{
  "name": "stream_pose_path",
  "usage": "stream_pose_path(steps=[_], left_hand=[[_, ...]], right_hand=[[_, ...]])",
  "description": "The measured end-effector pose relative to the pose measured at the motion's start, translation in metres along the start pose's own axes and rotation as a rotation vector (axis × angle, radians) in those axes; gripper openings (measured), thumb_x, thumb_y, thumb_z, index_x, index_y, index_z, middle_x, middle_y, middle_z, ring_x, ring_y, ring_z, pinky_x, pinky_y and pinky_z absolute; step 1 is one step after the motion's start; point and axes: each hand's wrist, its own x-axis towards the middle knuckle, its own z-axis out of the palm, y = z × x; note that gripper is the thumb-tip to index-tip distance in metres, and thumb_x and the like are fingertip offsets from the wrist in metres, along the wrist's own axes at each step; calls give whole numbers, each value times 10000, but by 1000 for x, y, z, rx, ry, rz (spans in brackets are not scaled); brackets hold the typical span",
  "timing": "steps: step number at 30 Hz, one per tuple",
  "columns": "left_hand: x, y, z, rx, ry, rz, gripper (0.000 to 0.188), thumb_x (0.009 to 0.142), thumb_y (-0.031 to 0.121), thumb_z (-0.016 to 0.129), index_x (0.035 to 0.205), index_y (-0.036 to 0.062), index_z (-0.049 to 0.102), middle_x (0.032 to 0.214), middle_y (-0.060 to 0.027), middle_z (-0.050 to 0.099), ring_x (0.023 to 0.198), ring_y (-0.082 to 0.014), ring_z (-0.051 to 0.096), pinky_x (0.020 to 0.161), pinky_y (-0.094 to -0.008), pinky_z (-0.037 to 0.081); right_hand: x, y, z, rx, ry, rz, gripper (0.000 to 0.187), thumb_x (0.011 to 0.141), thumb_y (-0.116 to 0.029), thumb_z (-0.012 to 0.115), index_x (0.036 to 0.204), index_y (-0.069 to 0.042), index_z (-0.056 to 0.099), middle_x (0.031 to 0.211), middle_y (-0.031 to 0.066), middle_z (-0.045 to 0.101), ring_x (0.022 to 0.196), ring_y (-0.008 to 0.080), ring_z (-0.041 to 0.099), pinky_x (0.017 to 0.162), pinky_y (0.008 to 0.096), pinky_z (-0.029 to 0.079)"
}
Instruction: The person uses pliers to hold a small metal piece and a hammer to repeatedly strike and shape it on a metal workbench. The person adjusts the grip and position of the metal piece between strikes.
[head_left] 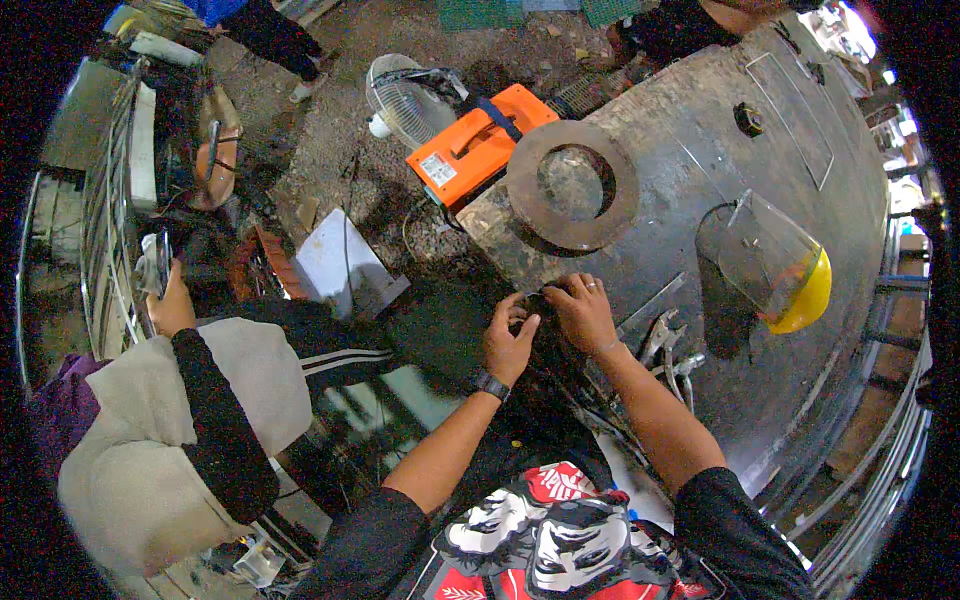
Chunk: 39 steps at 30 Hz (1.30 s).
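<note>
Both of my hands are close together at the near left edge of the metal table [690, 265]. My left hand [510, 342], with a dark watch on its wrist, has its fingers curled toward the thumb. Beside it, my right hand [582, 308] bends its fingers down at the table edge. Something small and dark lies between the fingertips; its kind cannot be made out. Just beyond the hands, a thick rusty steel ring [617, 218] lies flat on the table. To the right of my right forearm is a metal clamp [660, 338] with a cable.
An orange machine [478, 150] stands beyond the ring, next to a fan [412, 110]. A yellow face shield [803, 295] and a nut [747, 120] lie on the table. At left, a person [210, 400] holds a phone [164, 262]. A white board [340, 262] is on the ground.
</note>
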Motion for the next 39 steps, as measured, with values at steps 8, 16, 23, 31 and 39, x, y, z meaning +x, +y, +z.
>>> stream_pose_path(steps=[8,16,23,31,39], left_hand=[[8,-7,8,-92,57,-116,267,929,136,754,1149,16,661,991,-95,717,903,-191,682,835,-341,541],[13,20,7,19,95,-86,199,906,163,791,997,9,704,895,-60,725,789,-138,637,755,-307,531],[-1,21,15,19,-49,-189,209,851,132,824,980,17,705,896,-92,719,810,-170,658,768,-320,533],[-1,16,6,167,-240,27,175,888,142,756,1028,41,727,1012,-149,713,909,-350,676,894,-424,519],[48,27,-24,167,53,118,227,913,89,735,1137,51,721,1059,-129,712,957,-268,671,854,-359,536]], right_hand=[[-20,-3,-20,8,66,248,347,875,-124,734,1219,-107,688,1141,129,631,1051,365,576,921,472,446],[-29,-6,-6,345,154,555,384,908,-123,715,1288,-91,667,1156,144,666,1076,362,613,965,451,478],[-14,-9,-6,644,193,777,391,901,-66,720,1288,-54,667,1279,170,680,1189,312,658,1024,379,508],[-11,-29,-8,189,257,648,378,855,-297,795,1137,-66,698,1109,171,662,1051,406,597,904,488,485],[-5,-37,6,132,188,494,93,873,-142,731,947,-90,709,890,112,684,872,341,629,831,459,426]])
